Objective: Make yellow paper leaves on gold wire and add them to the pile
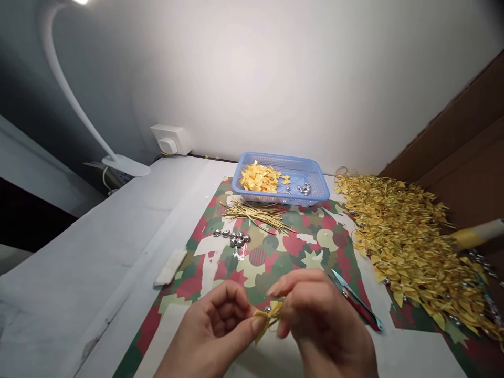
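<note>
Small yellow ribbon bow (270, 313); crumpled.

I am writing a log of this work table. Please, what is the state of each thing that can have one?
Left hand: pinching the yellow bow.
Right hand: pinching the same bow.
Blue basket: partly filled with yellow pieces and some silver bells.
Scissors: lying closed on the mat.
Lamp: switched on.
Gold bows: heaped at right.

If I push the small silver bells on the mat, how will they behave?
The bells look round and smooth, so they would probably roll and scatter. They seem small and light. The flat mat has no rim to stop them.
</note>
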The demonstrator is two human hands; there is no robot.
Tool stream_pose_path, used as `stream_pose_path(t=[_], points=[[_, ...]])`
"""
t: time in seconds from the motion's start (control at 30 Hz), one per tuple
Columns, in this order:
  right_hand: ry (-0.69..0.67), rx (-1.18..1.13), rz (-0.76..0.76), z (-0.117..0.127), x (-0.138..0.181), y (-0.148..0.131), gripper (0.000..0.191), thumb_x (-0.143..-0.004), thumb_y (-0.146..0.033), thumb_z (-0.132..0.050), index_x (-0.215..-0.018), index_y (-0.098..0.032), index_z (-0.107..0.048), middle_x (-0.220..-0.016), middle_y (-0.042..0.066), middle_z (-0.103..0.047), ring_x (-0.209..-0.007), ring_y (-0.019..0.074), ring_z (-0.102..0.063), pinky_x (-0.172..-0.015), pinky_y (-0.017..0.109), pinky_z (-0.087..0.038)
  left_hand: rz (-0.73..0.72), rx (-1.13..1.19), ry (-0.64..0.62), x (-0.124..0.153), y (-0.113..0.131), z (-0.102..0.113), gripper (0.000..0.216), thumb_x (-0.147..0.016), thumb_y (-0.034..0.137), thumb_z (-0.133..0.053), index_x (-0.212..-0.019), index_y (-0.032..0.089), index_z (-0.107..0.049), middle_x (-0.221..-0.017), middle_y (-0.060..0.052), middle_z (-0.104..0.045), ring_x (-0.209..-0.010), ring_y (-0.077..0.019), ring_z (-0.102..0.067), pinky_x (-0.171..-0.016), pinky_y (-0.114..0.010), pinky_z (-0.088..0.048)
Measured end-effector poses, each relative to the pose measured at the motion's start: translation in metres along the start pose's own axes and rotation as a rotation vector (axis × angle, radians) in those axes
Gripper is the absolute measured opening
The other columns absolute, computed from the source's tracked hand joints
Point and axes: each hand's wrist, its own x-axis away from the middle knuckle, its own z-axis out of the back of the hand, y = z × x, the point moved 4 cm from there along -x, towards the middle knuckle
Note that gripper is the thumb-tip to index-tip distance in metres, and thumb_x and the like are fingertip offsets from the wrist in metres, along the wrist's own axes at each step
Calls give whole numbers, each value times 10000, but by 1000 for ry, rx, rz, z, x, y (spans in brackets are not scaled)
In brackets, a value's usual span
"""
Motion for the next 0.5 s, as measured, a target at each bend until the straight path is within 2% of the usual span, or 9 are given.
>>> stream_pose_path(t=[0.07, 0.1, 0.13, 0.23, 0.3, 0.37, 0.43, 0.5], points=[[-84, -261, -156, 2, -10, 2, 157, -1030, -214, -524, -908, -236, -620, -786, -12, -680, -553, 95, -635, -558, 221, -562, 25, 31, -16, 1, 0, 0, 349, -544, 268, -969, -598, 203, -631, -569, 24, -692, -564, -138, -609, -548, -191, -483], [-81, -330, -181, 5, -14, 1, 157, -1044, -228, -510, -935, -241, -623, -726, -30, -666, -542, 95, -646, -560, 220, -577, 32, 46, -12, 1, 0, 0, 361, -549, 270, -967, -592, 202, -614, -563, 26, -690, -558, -132, -607, -547, -187, -476], [-32, -345, -166, 10, -19, 0, 153, -1051, -224, -502, -964, -248, -626, -688, -45, -646, -546, 96, -657, -563, 222, -588, 44, 58, -5, 2, -1, 0, 376, -550, 264, -966, -584, 202, -596, -554, 30, -685, -553, -125, -604, -548, -182, -471], [229, -212, -5, 27, -23, -9, 166, -1041, -160, -511, -982, -260, -629, -693, -62, -612, -576, 91, -675, -585, 215, -605, 84, 79, -19, 4, -4, 1, 416, -544, 262, -965, -587, 206, -555, -536, 40, -666, -537, -116, -593, -547, -182, -464], [286, -130, -23, 30, -18, -10, 143, -1033, -167, -526, -1018, -277, -615, -733, -60, -616, -611, 86, -682, -593, 187, -591, 94, 96, -43, 5, -5, 2, 424, -562, 285, -956, -601, 211, -540, -530, 45, -649, -522, -108, -565, -526, -180, -443], [238, -48, -130, 28, -9, -6, 143, -1034, -198, -524, -1084, -317, -584, -745, -69, -611, -630, 74, -659, -597, 150, -549, 97, 106, -54, 5, -5, 4, 424, -571, 291, -951, -612, 214, -536, -532, 53, -631, -510, -100, -534, -502, -176, -419], [104, 80, -221, 22, 3, 0, 151, -1040, -226, -495, -1089, -335, -588, -749, -68, -590, -629, 75, -602, -601, 152, -497, 92, 97, -32, 6, -4, 5, 432, -568, 295, -955, -611, 214, -533, -542, 54, -628, -528, -105, -541, -510, -178, -433], [-51, 210, -222, 15, 14, 5, 112, -1034, -297, -501, -1047, -307, -612, -811, -45, -575, -631, 95, -541, -595, 196, -452, 69, 76, 12, 6, -2, 6, 436, -552, 310, -966, -602, 208, -546, -550, 53, -631, -552, -106, -558, -531, -170, -458]])
